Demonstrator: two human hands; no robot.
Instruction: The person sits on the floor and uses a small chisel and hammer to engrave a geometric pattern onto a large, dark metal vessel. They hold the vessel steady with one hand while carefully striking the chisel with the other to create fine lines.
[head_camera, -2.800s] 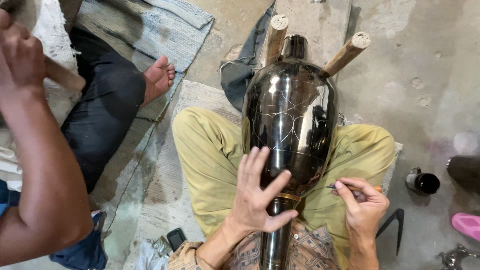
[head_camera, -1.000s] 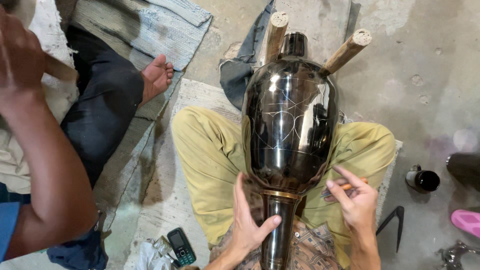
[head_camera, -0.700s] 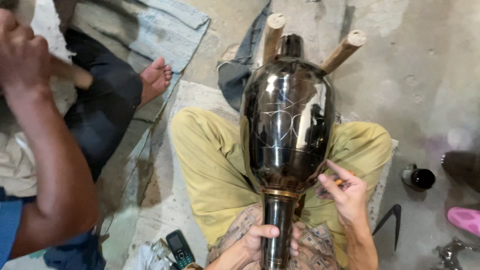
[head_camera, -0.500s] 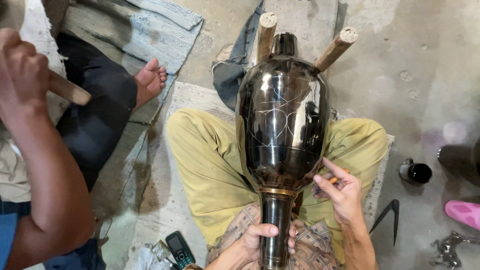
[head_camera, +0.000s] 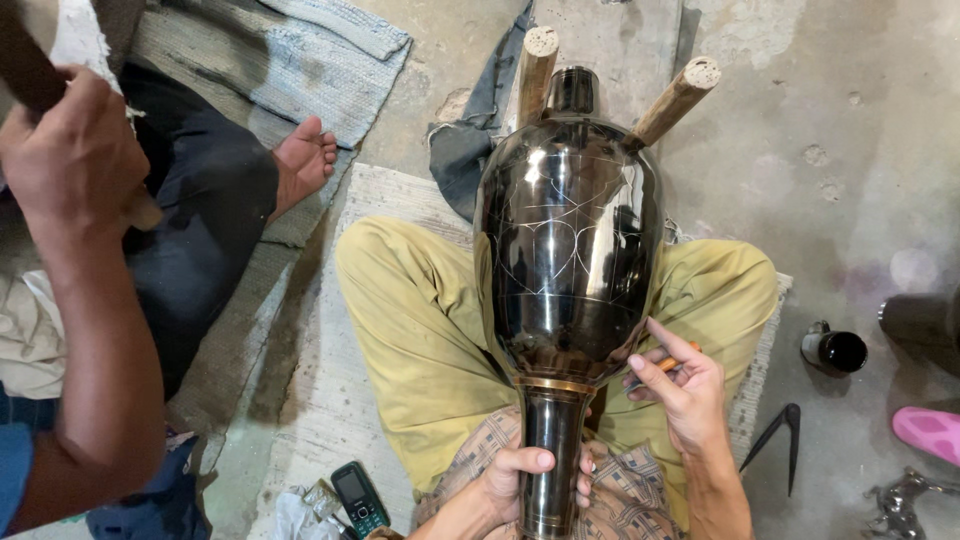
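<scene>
Black engraved vase (head_camera: 568, 250), left hand (head_camera: 520, 478) now gripping its neck, right hand (head_camera: 680, 385) pinching engraving tool (head_camera: 660, 367).

Floor-level metal craft workshop. Bare, stained concrete floor (head_camera: 880, 150) used as work surface, covered in part by worn woven mats (head_camera: 300, 40). Large dark polished metal vase (head_camera: 568, 235) with fine engraved line patterns, laid across crossed legs and propped between two wooden pegs (head_camera: 535, 60). Thin engraving tool (head_camera: 660, 367) beside vase body. Black compass-like dividers (head_camera: 780, 440) on floor, small dark metal cup (head_camera: 835, 350) nearby, further metal pieces at right edge. Second worker seated alongside, hand (head_camera: 75, 150) gripping wooden handle.
</scene>
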